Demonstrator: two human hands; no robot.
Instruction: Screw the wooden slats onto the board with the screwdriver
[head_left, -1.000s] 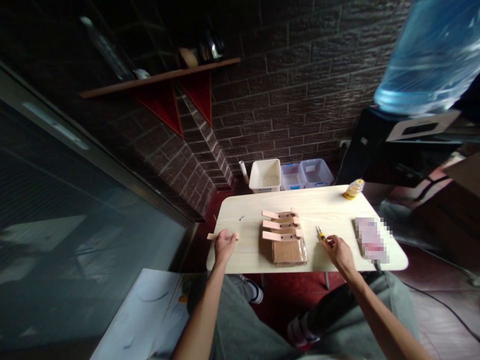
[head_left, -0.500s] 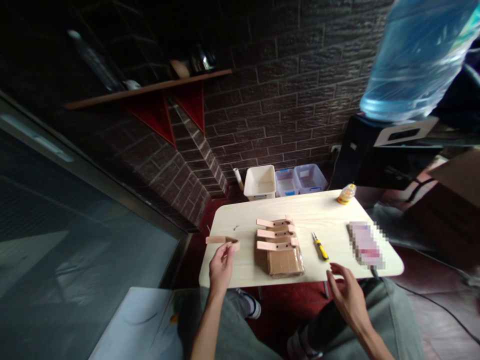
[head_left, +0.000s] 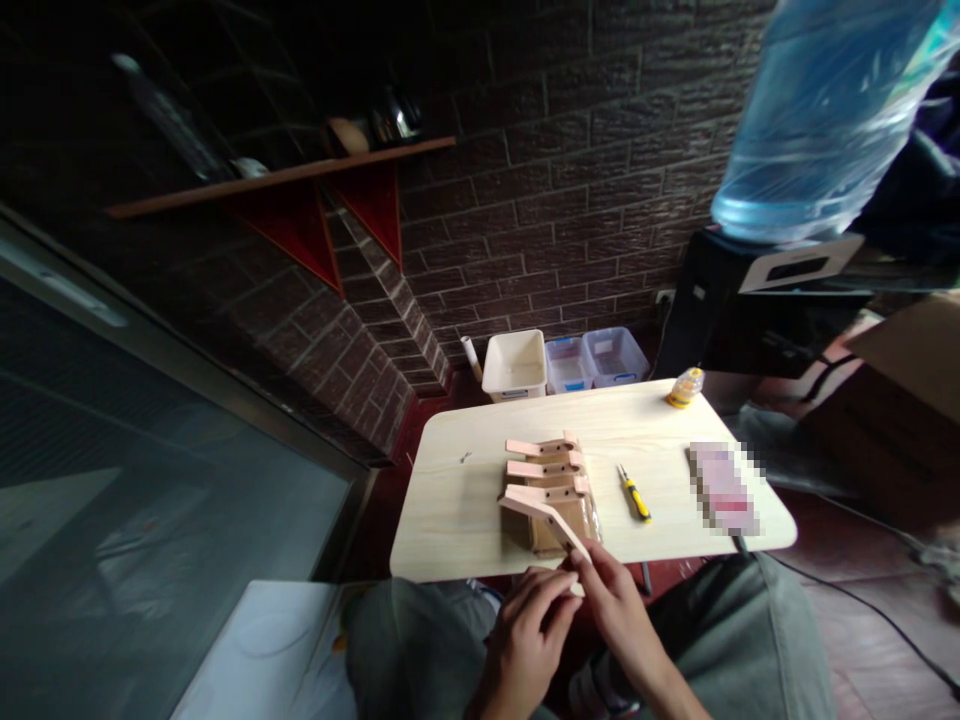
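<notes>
My left hand (head_left: pixel 527 628) and my right hand (head_left: pixel 616 607) meet over the table's front edge, both closed round the curled near end of a pale wooden hook (head_left: pixel 556 526). Its long, bent arm points away to the left, above the package, and dark holes show in it. Several more wooden hooks (head_left: pixel 541 468) of the same kind lie side by side on a brown, plastic-wrapped package (head_left: pixel 571 520). Right of the package rests a yellow and black screwdriver (head_left: pixel 635 496). My fingers cover the near end of the held hook.
The light wooden table (head_left: pixel 450 515) carries a small yellow-based clear bottle (head_left: pixel 685 388), a blurred-out phone-like slab (head_left: pixel 724 488) with a cable, and a tiny metal piece (head_left: pixel 466 457). Plastic bins (head_left: pixel 516 365) stand behind it. A water dispenser (head_left: pixel 739 270) is at right.
My left hand has carried the wooden hook from the table's left side to front centre. My right hand has moved left from beside the screwdriver and taken hold of it too.
</notes>
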